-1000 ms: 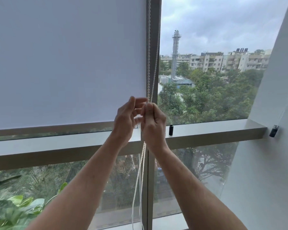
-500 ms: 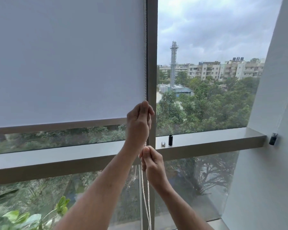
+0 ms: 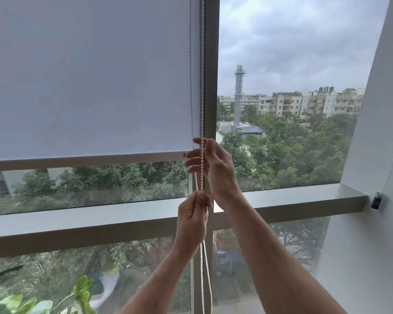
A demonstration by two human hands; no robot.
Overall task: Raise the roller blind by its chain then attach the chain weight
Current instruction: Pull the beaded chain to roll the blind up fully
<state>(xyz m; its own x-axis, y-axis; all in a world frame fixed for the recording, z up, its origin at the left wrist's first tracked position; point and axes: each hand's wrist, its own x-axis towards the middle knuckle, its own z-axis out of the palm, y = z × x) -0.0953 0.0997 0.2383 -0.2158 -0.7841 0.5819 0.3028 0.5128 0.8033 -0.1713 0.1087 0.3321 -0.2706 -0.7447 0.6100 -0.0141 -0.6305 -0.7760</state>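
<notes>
your left hand (image 3: 192, 219) had dropped to about 6 o'clock of the other, its fingers pressed together on the chain (image 3: 201, 175) just above the sill (image 3: 123, 219). half a second before, it was the upper hand and the right was the low one, so you had swapped places hand over hand. your right hand (image 3: 213, 165) was up at 12 o'clock of the left, fingers spread loosely beside the two strands, the chain lying across them; i could not tell whether it pinched anything. the blind (image 3: 89, 75) covered the pane from 12 o'clock down to its bottom bar (image 3: 86, 160), which sat near the middle of the view, at 9 o'clock of your right hand. the bar showed more glass beneath it than a second earlier, though your head had also moved, so i judged the raise only partly done, with much of the fabric left to roll.

the small dark piece that stood on the sill right of the post a moment before was hidden behind your right wrist, so the weight could not be seen. a black fitting (image 3: 376, 200) hung on the wall at 3 o'clock; what it was stayed unclear. the chain's loop ran out of view at 6 o'clock, and the roller was cut off at the top.
</notes>
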